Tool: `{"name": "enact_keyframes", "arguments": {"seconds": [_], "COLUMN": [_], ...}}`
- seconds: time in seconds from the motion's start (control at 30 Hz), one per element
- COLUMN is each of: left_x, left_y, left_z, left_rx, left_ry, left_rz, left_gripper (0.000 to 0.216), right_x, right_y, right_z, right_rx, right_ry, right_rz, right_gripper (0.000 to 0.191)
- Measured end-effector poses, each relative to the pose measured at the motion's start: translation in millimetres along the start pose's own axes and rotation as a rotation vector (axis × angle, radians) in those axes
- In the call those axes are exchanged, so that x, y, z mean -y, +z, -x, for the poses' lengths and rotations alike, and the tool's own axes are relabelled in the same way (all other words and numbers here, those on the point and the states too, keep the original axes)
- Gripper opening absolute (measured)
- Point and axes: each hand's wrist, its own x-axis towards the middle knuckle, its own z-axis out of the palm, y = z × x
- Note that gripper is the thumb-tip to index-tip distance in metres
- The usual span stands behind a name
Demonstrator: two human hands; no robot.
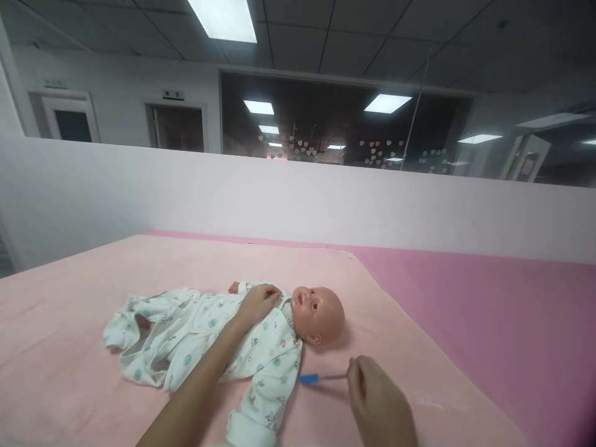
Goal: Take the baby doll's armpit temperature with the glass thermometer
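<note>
A baby doll [321,315] lies on its back with its bald head to the right. It wears a white onesie [274,357] printed with small animals and coloured dots; the onesie's legs lie slack at the left. My left hand [259,304] rests on the doll's chest close to the collar, fingers curled together; whatever they pinch is hidden. To the right of the doll's near sleeve, my right hand [375,397] is closed around a thin stick with a blue end [309,378]. That blue end points left, beside the sleeve and just above the blanket.
A pale peach blanket [84,267] lies under the doll, over a pink surface [470,292] that shows at the right. Behind it runs a low white wall [298,202]. Beyond stand a dark window with heart stickers and doorways.
</note>
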Motion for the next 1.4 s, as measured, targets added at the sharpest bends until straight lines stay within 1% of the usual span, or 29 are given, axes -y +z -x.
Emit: {"name": "enact_keyframes", "arguments": {"seconds": [0.13, 0.2, 0.23, 0.27, 0.37, 0.4, 0.43, 0.5, 0.57, 0.7, 0.77, 0.83, 0.93, 0.97, 1.03, 1.1, 1.17, 1.27, 1.33, 1.4], "left_x": [-2.8, -4.4, -5.1, -5.8, -7.0, -7.3, -7.6, -8.2, -8.9, -9.2, -8.1, -6.5, -4.5, -4.2, -4.0, -4.3, -4.6, -4.8, -4.8, -4.7], "left_y": [-1.4, -2.3, -2.7, -2.9, -3.1, -3.1, -3.2, -3.4, -3.7, -3.6, -3.0, -2.5, -1.9, -1.8, -1.6, -1.3, -1.2, -1.4, -1.8, -2.1], "left_z": [1.7, 2.5, 2.7, 2.9, 3.1, 3.1, 3.1, 3.1, 3.2, 2.9, 2.6, 2.3, 2.5, 2.7, 3.3, 3.7, 3.8, 3.5, 3.4, 3.5], "left_rx": [-0.010, -0.004, 0.000, 0.001, -0.003, -0.005, -0.005, -0.001, 0.004, 0.004, 0.006, 0.009, 0.008, 0.005, 0.000, -0.001, 0.001, 0.003, 0.001, 0.002], "left_ry": [-0.009, -0.019, -0.026, -0.032, -0.042, -0.043, -0.043, -0.043, -0.043, -0.047, -0.049, -0.047, -0.038, -0.035, -0.033, -0.035, -0.038, -0.036, -0.035, -0.032], "left_rz": [0.000, 0.000, 0.001, 0.003, 0.013, 0.012, 0.009, 0.001, -0.006, -0.016, -0.024, -0.034, -0.034, -0.031, -0.024, -0.019, -0.013, -0.009, -0.014, -0.024], "left_gripper": [0.026, 0.026, 0.026, 0.025, 0.025, 0.025, 0.025, 0.025, 0.025, 0.025, 0.026, 0.026, 0.026, 0.027, 0.027, 0.028, 0.028, 0.027, 0.027, 0.027], "right_x": [-4.6, -3.5, -2.6, -1.6, 0.9, 1.4, 1.8, 1.8, 1.0, -5.2, -12.3, -22.2, -38.4, -42.8, -47.9, -47.2, -41.3, -26.9, -17.2, -9.5], "right_y": [-38.5, -46.4, -45.9, -42.6, -23.3, -17.0, -12.2, -9.2, -14.1, -32.8, -40.7, -47.4, -57.3, -60.3, -64.4, -64.3, -59.3, -45.1, -34.7, -27.2], "right_z": [-45.6, -59.6, -62.5, -62.6, -50.7, -45.3, -40.5, -34.4, -33.1, -33.0, -29.6, -25.9, -26.2, -28.5, -35.5, -43.4, -50.5, -57.2, -58.4, -57.0], "right_rx": [-0.014, -0.040, -0.061, -0.077, -0.108, -0.106, -0.096, -0.050, 0.054, 0.410, 0.542, 0.618, 0.647, 0.623, 0.538, 0.492, 0.507, 0.605, 0.702, 0.761], "right_ry": [0.211, 0.262, 0.236, 0.175, -0.095, -0.158, -0.197, -0.209, -0.165, 0.038, 0.138, 0.232, 0.437, 0.511, 0.607, 0.614, 0.578, 0.548, 0.550, 0.560], "right_rz": [-0.115, -0.141, -0.127, -0.095, 0.028, 0.057, 0.080, 0.116, 0.143, 0.135, 0.078, -0.052, -0.370, -0.464, -0.549, -0.568, -0.613, -0.708, -0.749, -0.795], "right_gripper": [0.040, 0.042, 0.042, 0.042, 0.041, 0.041, 0.042, 0.042, 0.044, 0.045, 0.045, 0.047, 0.052, 0.054, 0.057, 0.058, 0.060, 0.060, 0.059, 0.059]}}
